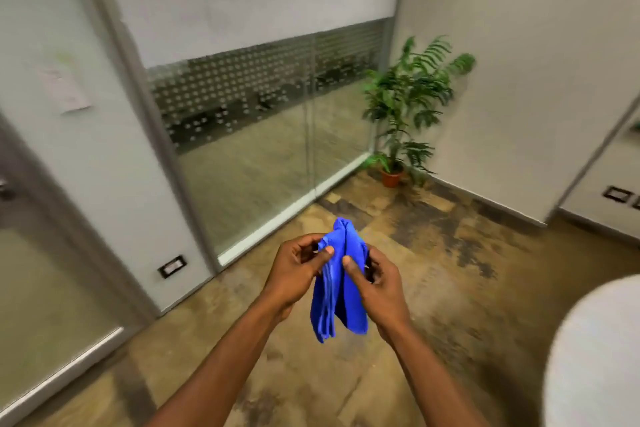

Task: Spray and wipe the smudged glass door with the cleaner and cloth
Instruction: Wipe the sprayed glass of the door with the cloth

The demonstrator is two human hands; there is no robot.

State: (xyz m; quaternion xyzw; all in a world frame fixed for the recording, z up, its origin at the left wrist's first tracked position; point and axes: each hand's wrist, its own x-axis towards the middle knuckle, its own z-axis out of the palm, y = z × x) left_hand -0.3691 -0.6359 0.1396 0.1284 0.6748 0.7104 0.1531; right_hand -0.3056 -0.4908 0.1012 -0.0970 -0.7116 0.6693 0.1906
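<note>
A bright blue cloth (341, 284) hangs bunched and folded between both my hands, above the floor in the middle of the view. My left hand (299, 269) pinches its left side between thumb and fingers. My right hand (375, 282) grips its right side, thumb pressed on the front. A glass door (45, 288) with a metal frame stands at the left edge, its handle (5, 189) just in view. A glass wall (249, 149) with a frosted dotted band runs behind the cloth. No spray cleaner shows.
A potted green plant (405, 107) stands in the far corner by the white wall. A white rounded object (599, 354) fills the lower right corner. A paper notice (64, 88) hangs on the left panel. Patterned brown carpet (433, 253) covers the floor.
</note>
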